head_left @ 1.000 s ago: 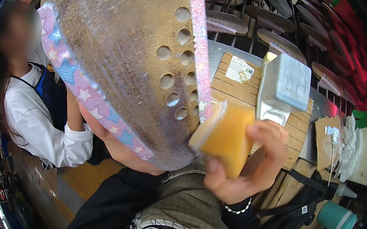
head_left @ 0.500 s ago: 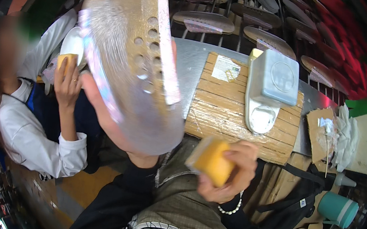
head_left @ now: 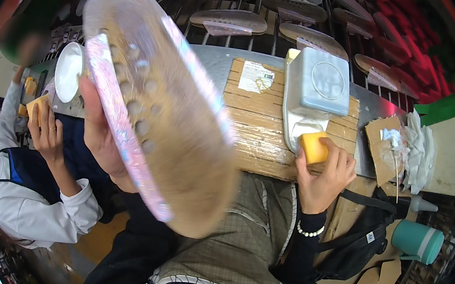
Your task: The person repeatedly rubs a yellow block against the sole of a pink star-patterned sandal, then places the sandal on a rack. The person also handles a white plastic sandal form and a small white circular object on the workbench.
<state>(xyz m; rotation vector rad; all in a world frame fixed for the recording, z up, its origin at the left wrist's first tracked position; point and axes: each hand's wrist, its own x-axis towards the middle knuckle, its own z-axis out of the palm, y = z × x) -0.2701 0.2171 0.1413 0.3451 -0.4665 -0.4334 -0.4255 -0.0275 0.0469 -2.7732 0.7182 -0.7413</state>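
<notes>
My left hand (head_left: 102,140) grips the edge of a large brown shoe sole (head_left: 181,142) and holds it tilted in front of me. Round holes run through the sole, and shiny pink strips line its two long sides. Motion blurs its lower end. My right hand (head_left: 326,175) pinches a yellow sponge (head_left: 313,146) at the front dish of a white dispenser with a blue-grey square container (head_left: 327,83). The sponge appears to touch the dish, though its underside is hidden.
Under the dispenser lies a tape-covered cardboard sheet (head_left: 241,124). Similar soles (head_left: 229,21) rest on a metal rack behind. A co-worker's hand (head_left: 47,133) holds another sponge near a white bowl (head_left: 69,72) at left. A teal mug (head_left: 418,242) and a black bag (head_left: 351,250) are at right.
The sole has turned over sideways and moved down and left in my left hand. My right hand has carried the sponge up and right, from over my lap to the dispenser dish.
</notes>
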